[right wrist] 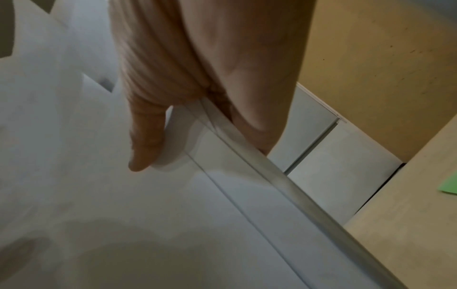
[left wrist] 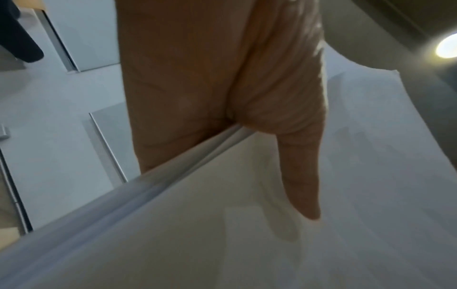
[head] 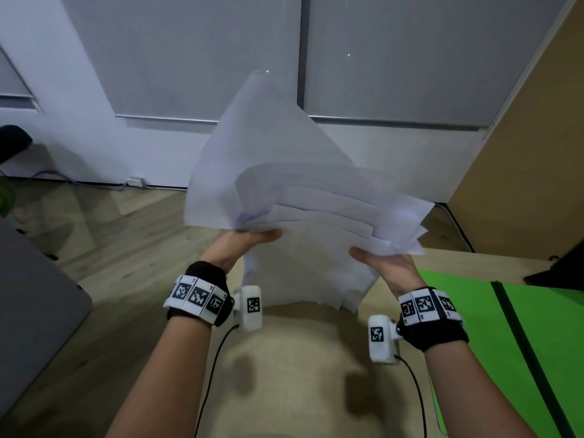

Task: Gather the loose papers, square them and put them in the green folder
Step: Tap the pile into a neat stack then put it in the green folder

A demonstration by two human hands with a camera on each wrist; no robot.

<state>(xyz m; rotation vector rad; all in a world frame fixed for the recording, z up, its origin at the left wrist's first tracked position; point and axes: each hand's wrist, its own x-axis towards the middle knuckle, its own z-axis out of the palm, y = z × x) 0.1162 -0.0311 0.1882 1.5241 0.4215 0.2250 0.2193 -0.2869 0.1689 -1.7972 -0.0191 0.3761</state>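
Note:
A loose stack of white papers [head: 300, 200] is lifted above the light wooden table [head: 284, 374], fanned out and uneven, with corners sticking out to the right. My left hand [head: 252, 240] grips the stack's left edge, thumb on the near face [left wrist: 301, 176] and fingers behind. On the opposite edge my right hand [head: 376, 259] holds the papers [right wrist: 123, 215] the same way, thumb [right wrist: 146, 136] on the sheet. The green folder [head: 493, 343] lies open on the table at the right, under my right forearm; a corner of the folder [right wrist: 448, 186] shows in the right wrist view.
A dark object [head: 559, 270] sits at the table's far right edge. A brown panel [head: 521, 153] stands on the right. A grey surface [head: 31, 311] lies to the left, over a wooden floor [head: 126, 232]. White walls and cables run behind.

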